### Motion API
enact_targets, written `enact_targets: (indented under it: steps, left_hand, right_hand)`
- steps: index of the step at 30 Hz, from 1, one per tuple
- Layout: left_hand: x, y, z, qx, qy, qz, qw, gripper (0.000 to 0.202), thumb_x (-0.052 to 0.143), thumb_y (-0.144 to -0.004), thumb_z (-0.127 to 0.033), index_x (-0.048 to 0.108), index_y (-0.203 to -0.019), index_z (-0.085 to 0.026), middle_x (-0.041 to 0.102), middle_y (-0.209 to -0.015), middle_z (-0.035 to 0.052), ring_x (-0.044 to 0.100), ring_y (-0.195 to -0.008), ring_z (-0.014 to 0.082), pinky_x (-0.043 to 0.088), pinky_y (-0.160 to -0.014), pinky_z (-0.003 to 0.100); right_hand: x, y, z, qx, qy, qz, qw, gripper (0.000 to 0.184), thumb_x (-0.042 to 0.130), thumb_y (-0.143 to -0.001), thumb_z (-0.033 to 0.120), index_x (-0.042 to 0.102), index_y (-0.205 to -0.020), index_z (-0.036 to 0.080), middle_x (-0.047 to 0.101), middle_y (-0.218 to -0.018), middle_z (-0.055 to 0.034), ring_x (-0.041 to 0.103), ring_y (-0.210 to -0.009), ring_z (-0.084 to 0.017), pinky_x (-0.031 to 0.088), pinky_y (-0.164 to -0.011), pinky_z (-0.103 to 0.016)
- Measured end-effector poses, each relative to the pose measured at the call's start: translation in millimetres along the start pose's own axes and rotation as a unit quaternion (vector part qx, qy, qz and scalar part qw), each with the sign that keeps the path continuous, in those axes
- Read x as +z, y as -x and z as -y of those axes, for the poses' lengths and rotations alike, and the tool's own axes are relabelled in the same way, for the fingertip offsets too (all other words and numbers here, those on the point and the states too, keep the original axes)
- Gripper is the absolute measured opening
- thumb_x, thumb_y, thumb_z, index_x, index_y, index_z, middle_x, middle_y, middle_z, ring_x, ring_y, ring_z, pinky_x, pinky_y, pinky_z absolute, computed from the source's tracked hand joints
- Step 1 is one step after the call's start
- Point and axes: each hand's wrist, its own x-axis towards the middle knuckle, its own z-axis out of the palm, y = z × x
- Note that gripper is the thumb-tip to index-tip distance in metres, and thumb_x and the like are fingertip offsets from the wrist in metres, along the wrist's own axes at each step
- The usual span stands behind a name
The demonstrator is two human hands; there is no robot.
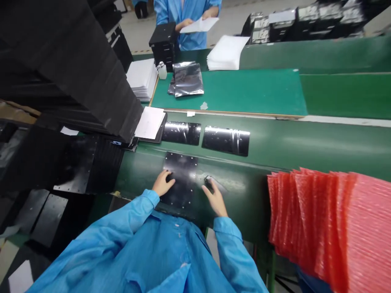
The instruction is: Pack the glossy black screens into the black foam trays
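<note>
A black rectangular panel (pixel 182 171) with small holes or dots along its edges lies flat on the green work surface in front of me. My left hand (pixel 163 184) rests at the panel's left edge, thumb and fingers apart. To the right of the panel, my right hand (pixel 216 200) reaches over the surface with thumb and index finger spread. Beside those fingertips is a small dark-ended object (pixel 209 178); a pale blurred part runs off to its right, and its kind is unclear. Two shiny black panels (pixel 226 141) lie farther back, seemingly covered in clear film.
Tall black stacks (pixel 100 73) rise close on my left. Red bubble-wrap bags (pixel 314 219) are piled at right. White sheets (pixel 149 123) lie on a dark piece at back left. Across the bench a co-worker (pixel 200 24) holds paper near silvery bags (pixel 188 79).
</note>
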Motion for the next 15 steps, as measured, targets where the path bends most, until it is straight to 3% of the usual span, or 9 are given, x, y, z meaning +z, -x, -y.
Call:
enact_targets:
  steps: [2,3,6,10,15]
  left_hand:
    - [25.1,12.0,-4.7,0.017,-0.12,0.058,0.991,0.066,0.069,-0.069,-0.039,0.052,-0.129,-0.016,0.029,-0.15,0.0164,0.019,-0.141,0.033,0.018,-0.112,0.051]
    - [38.1,16.4,-7.1,0.017,-0.187,0.09,0.978,0.079,0.069,-0.068,-0.044,0.042,-0.137,-0.015,0.017,-0.154,0.0179,0.009,-0.142,0.0365,0.014,-0.111,0.058]
    - [68.7,22.7,-11.6,0.002,-0.323,0.138,0.936,0.111,0.072,-0.062,-0.052,0.016,-0.148,-0.01,-0.006,-0.153,0.0226,-0.012,-0.138,0.0447,0.004,-0.105,0.069]
    - [82.6,21.8,-8.0,-0.008,-0.379,0.133,0.916,0.123,0.073,-0.059,-0.057,0.005,-0.149,-0.006,-0.013,-0.151,0.026,-0.018,-0.135,0.0474,-0.002,-0.102,0.071]
    - [100.1,26.3,-7.8,-0.008,-0.37,0.082,0.925,0.119,0.074,-0.06,-0.052,0.01,-0.149,-0.005,-0.006,-0.152,0.0269,-0.016,-0.136,0.0467,-0.004,-0.105,0.069]
  right_hand:
    - [-26.4,-9.5,-12.7,-0.061,0.19,-0.055,0.978,0.072,0.063,-0.069,0.055,0.052,-0.127,0.013,0.039,-0.143,-0.0189,0.028,-0.133,-0.041,0.021,-0.107,-0.058]
    - [-34.3,-14.7,-15.8,-0.093,0.268,-0.054,0.957,0.066,0.061,-0.074,0.051,0.051,-0.128,0.013,0.039,-0.142,-0.0199,0.028,-0.132,-0.041,0.023,-0.105,-0.058]
    - [-35.8,-26.4,-11.9,-0.184,0.407,0.058,0.893,0.045,0.051,-0.084,0.034,0.052,-0.125,0.013,0.051,-0.128,-0.0207,0.045,-0.116,-0.036,0.036,-0.096,-0.049]
    - [-11.8,-27.1,9.0,-0.237,0.497,0.181,0.815,0.041,0.054,-0.082,0.022,0.051,-0.122,0.011,0.055,-0.118,-0.0198,0.053,-0.104,-0.03,0.042,-0.089,-0.037]
    - [-1.2,-33.7,33.2,-0.302,0.542,0.281,0.732,0.037,0.064,-0.077,0.018,0.055,-0.112,0.012,0.056,-0.113,-0.0173,0.055,-0.102,-0.027,0.044,-0.086,-0.033]
